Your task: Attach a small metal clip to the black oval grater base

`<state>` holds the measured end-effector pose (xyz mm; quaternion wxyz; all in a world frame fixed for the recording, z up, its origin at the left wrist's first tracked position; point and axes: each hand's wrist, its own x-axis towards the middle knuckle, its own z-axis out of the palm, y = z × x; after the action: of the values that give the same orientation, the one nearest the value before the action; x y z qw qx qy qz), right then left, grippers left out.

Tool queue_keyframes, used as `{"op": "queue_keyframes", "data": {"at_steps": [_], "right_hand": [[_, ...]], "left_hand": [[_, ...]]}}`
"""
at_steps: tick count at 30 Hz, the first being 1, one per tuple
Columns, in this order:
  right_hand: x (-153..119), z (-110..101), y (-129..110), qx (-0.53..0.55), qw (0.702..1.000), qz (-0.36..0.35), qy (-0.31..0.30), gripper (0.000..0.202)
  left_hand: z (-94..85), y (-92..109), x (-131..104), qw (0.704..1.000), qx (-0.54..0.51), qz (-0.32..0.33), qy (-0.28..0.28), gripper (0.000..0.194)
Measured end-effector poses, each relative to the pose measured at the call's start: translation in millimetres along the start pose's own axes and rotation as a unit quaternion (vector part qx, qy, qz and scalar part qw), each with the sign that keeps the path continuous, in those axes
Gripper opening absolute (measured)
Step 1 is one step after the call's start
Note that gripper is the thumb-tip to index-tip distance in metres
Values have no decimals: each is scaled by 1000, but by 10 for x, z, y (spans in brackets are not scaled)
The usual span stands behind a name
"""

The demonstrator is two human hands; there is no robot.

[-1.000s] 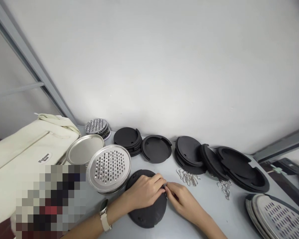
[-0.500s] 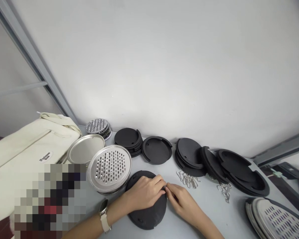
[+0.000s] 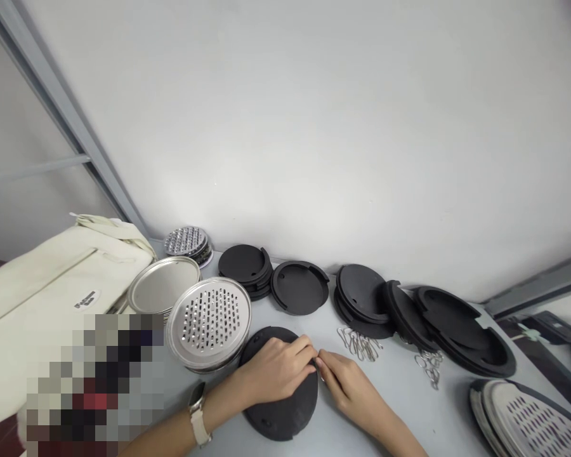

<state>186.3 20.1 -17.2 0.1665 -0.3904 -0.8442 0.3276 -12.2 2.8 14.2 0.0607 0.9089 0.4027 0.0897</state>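
Note:
A black round disc [image 3: 285, 416] with small holes lies flat on the table in front of me. My left hand [image 3: 283, 368], with a watch on its wrist, rests across the disc, fingers curled and pinching at its right rim. At that same rim my right hand [image 3: 337, 379] is closed, thumb and forefinger pressed together. A small shiny bit shows under its fingertips, too small to name. The fingers hide the spot on the rim where both hands meet. Just beyond, a pile of thin metal wire clips [image 3: 360, 344] lies on the table.
Perforated round metal grater plates [image 3: 214, 320] and plain metal discs [image 3: 164, 285] are stacked at left, beside a cream bag [image 3: 52, 285]. Black discs [image 3: 299, 289] line the wall, with larger black rings [image 3: 466, 324] at right. More grater plates [image 3: 542, 419] sit front right.
Both hands stay at the disc's rim almost unmoved. The right fingertips have shifted slightly, and a small shiny bit now shows beneath them.

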Motion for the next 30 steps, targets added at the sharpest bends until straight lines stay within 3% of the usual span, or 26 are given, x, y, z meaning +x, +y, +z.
{"op": "queue_keyframes", "data": {"at_steps": [30], "right_hand": [[9,24,12,-52,997,-35,49,29]], "left_hand": [[2,-19,-6,999,-54,-6,-2,24]]}}
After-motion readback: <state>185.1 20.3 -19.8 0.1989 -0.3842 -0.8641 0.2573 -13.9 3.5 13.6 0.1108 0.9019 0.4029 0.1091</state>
